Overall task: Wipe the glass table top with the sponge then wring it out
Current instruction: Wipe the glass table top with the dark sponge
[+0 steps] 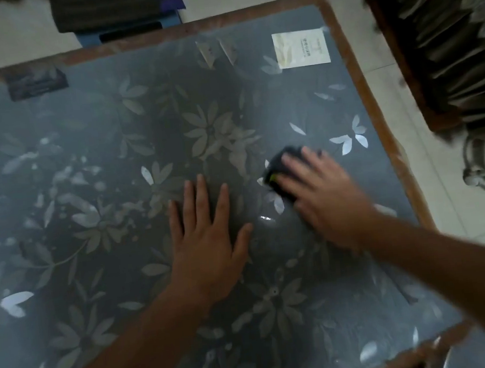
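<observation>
The glass table top (83, 115) is dark grey with a pale flower pattern and a brown wooden rim. My right hand (321, 194) lies flat on a dark sponge (280, 165) with a yellow-green edge, pressing it onto the glass right of centre; the hand is motion-blurred. My left hand (207, 236) rests flat on the glass just left of it, fingers spread and straight, holding nothing.
A white card (301, 49) and a dark card (37, 83) lie under or on the glass near the far edge. A dark stool (115, 16) stands beyond the far rim. A sofa with patterned fabric (451, 36) is to the right, across tiled floor (377, 63).
</observation>
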Motion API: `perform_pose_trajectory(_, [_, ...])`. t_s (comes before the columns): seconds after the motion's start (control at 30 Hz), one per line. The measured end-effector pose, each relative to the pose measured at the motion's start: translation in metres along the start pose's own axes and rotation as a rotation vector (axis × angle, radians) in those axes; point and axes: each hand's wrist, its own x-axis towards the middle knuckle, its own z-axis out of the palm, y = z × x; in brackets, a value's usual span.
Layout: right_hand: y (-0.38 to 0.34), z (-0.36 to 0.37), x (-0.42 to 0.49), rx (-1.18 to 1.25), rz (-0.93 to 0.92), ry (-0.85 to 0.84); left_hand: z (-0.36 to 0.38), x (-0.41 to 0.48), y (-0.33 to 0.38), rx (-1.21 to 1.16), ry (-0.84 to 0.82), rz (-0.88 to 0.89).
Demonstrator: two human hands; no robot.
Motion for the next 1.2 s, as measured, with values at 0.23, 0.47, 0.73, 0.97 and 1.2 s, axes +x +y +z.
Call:
perform_pose_trajectory(0.23, [-0.029,0.002,0.016,0.078,0.364,0.05,0.008,0.0,0.0,0.051,0.004,0.002])
perform_pose_trajectory(0.47, [0.023,0.0,-0.006,0.06,0.426,0.072,0.008,-0.002,0.001,0.071,0.016,0.005])
perform_pose_trajectory(0.73, [-0.073,0.018,-0.08,0.063,0.032,-0.059,0.013,-0.003,0.001,0.085,0.077,0.006])
perform_pose_trajectory(0.97, [-0.017,0.005,-0.013,0.119,0.709,0.111,0.017,-0.003,0.001,0.098,0.096,0.008])
perform_pose_trajectory(1.2, [-0.051,0.021,-0.081,0.036,0.152,0.017,0.017,-0.005,0.002,0.135,0.106,0.013])
